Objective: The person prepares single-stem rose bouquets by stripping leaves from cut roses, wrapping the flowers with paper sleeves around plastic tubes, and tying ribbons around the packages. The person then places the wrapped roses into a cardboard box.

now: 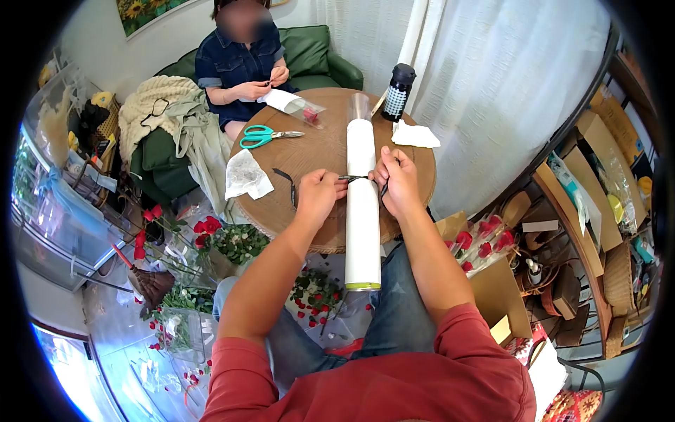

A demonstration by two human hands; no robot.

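Note:
A long white tube [362, 232] lies lengthwise over the near edge of the round wooden table [320, 149], its lower end sticking out above my lap. Clear plastic [359, 107] shows at its far end and a greenish-gold rim at the near one. A thin black ribbon [358, 178] crosses the tube around its middle. On the left side, my left hand [318, 195] pinches the ribbon, and a loose tail hangs down on the table. My right hand [396, 178] is closed on the ribbon's other end, close beside the tube.
Teal-handled scissors [270, 136], crumpled white paper [246, 174] and a black tumbler [399, 92] are on the table. Across it, a person [239, 77] on a green sofa handles a wrapped rose [311, 114]. Red roses [208, 225] stand left; wrapped roses [485, 247] fill a box right.

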